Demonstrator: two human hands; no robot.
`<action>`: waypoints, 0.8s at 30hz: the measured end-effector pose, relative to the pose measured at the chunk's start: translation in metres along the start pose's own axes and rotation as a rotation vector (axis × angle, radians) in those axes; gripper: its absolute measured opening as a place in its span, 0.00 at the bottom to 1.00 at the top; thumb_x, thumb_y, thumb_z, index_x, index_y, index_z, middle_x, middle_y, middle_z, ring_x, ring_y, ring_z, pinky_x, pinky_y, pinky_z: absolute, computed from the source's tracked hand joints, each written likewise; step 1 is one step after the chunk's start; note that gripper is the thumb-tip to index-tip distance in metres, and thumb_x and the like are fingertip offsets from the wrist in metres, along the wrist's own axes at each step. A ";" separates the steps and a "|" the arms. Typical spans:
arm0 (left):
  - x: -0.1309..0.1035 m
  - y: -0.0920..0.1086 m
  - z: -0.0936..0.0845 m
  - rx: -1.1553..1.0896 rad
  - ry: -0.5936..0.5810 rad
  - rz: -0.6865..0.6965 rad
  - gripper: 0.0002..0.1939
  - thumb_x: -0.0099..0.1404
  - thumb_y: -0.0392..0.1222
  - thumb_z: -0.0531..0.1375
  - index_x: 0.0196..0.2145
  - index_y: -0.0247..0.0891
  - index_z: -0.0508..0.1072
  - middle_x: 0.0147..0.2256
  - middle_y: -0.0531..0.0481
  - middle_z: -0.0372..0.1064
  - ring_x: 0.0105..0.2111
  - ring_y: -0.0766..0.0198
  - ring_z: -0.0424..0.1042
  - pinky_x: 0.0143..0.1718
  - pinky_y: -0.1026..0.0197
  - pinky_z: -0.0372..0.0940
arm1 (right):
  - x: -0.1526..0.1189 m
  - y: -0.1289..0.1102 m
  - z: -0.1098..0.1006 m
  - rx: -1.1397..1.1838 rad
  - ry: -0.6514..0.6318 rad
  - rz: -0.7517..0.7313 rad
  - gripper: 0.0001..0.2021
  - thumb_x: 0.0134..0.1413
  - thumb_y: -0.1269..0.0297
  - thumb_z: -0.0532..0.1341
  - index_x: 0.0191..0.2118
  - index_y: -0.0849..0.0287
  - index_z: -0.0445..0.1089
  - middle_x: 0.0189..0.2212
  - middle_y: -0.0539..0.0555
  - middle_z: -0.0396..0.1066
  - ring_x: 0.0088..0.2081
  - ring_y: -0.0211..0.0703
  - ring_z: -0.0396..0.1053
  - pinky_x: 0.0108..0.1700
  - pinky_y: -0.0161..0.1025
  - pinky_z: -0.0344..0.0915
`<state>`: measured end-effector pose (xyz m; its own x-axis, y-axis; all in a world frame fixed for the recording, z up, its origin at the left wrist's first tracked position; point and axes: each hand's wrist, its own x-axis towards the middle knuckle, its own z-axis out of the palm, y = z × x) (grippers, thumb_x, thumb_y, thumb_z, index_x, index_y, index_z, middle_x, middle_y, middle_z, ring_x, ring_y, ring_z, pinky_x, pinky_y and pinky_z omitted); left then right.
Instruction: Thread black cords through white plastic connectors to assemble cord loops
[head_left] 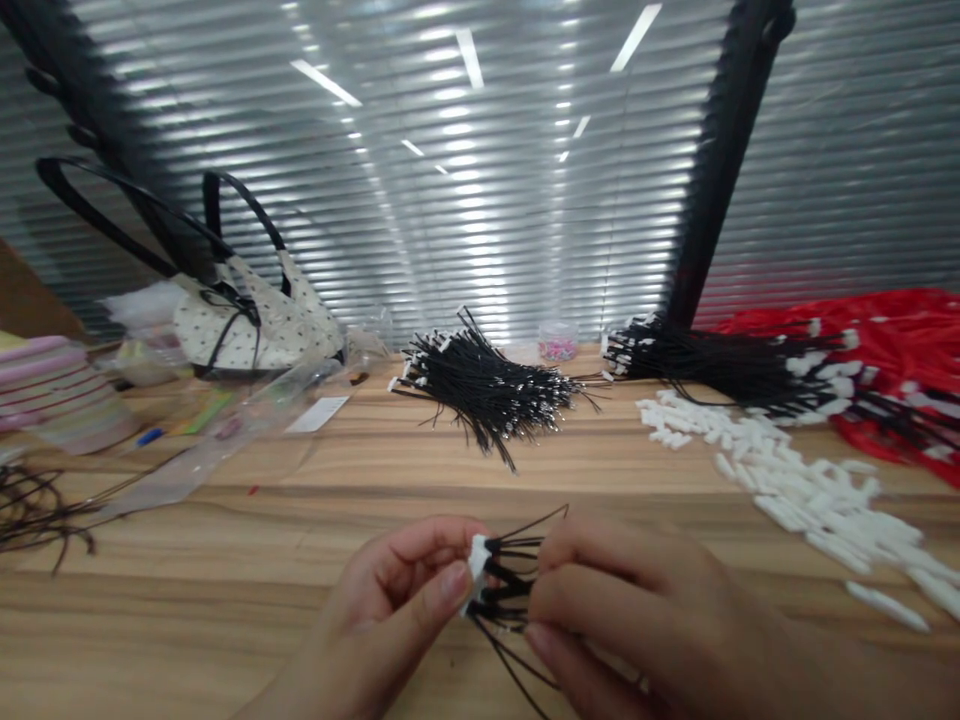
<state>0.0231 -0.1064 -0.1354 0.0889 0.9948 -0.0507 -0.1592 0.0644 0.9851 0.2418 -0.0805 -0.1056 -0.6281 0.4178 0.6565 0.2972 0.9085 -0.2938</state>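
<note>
Wooden table (225, 545), blinds (465, 200) behind — up front, the left hand (405, 595) pinches a white strip (478, 560) sprouting black cords (510, 580); the right hand (630, 600) curls at them, its exact grip hidden. Looks unfinished — beyond, a cord pile (495, 385) and second heap (727, 360) seem done, loose white pieces (847, 515) apparently waiting.

Wht strip (478, 562): small, narrow, on end w/ a slight tilt, pinched btwn thumb & fingers of L hand (416, 590) above the bench (195, 610), partly hidden by the thumb. Blk cords (510, 582): thin, several, sprouting from the strip's R side in small clumps & running twd R hand (630, 600), which covers part of them. One strays up past the rest; a couple slant down-right, below R hand's fingers.
</note>
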 end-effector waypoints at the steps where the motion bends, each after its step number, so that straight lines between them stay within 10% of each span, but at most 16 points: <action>1: 0.000 0.001 0.001 0.000 0.003 -0.004 0.12 0.56 0.50 0.71 0.37 0.45 0.83 0.34 0.49 0.81 0.36 0.60 0.76 0.40 0.64 0.68 | -0.001 0.001 0.003 -0.008 0.005 -0.008 0.10 0.62 0.72 0.56 0.29 0.60 0.70 0.27 0.52 0.71 0.26 0.33 0.67 0.26 0.28 0.63; 15: 0.002 -0.002 0.005 0.028 0.070 0.037 0.12 0.54 0.50 0.72 0.36 0.45 0.84 0.34 0.47 0.82 0.39 0.55 0.78 0.43 0.61 0.70 | 0.003 0.002 0.017 -0.015 0.325 -0.029 0.19 0.64 0.73 0.52 0.20 0.59 0.66 0.15 0.46 0.62 0.18 0.30 0.59 0.21 0.31 0.54; 24: -0.004 0.005 0.015 0.017 0.089 -0.029 0.15 0.50 0.53 0.74 0.32 0.42 0.85 0.29 0.46 0.81 0.34 0.54 0.77 0.37 0.59 0.70 | -0.008 0.000 0.014 -0.152 0.187 -0.013 0.12 0.60 0.75 0.56 0.29 0.61 0.74 0.24 0.52 0.71 0.26 0.36 0.69 0.31 0.32 0.66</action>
<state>0.0363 -0.1112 -0.1281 0.0052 0.9957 -0.0926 -0.1408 0.0924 0.9857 0.2369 -0.0836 -0.1202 -0.4926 0.3839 0.7810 0.4034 0.8959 -0.1860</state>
